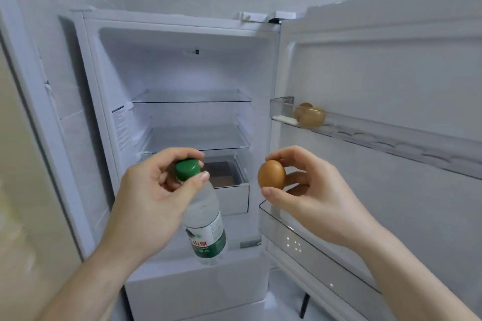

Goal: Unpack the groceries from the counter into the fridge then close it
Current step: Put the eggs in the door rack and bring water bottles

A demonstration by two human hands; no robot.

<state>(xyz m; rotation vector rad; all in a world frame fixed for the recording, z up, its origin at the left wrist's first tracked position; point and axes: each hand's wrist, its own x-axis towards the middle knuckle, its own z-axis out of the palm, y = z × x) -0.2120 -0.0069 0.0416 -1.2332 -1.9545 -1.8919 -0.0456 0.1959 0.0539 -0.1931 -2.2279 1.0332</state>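
Our left hand (148, 190) pinches the green cap (187, 169) of a water bottle (206, 227) between thumb and curled fingers; the bottle hangs tilted in front of the open fridge (182, 73). Behind it we see two glass shelves (193, 99) and a drawer (229, 185) pulled partly out. Our right hand (313, 190) grips a brown egg (271, 174) with thumb and fingertips, near the door (391, 73). Two more eggs (310, 115) sit in the door's upper rack (391, 138), well above the lower bin (300, 242).
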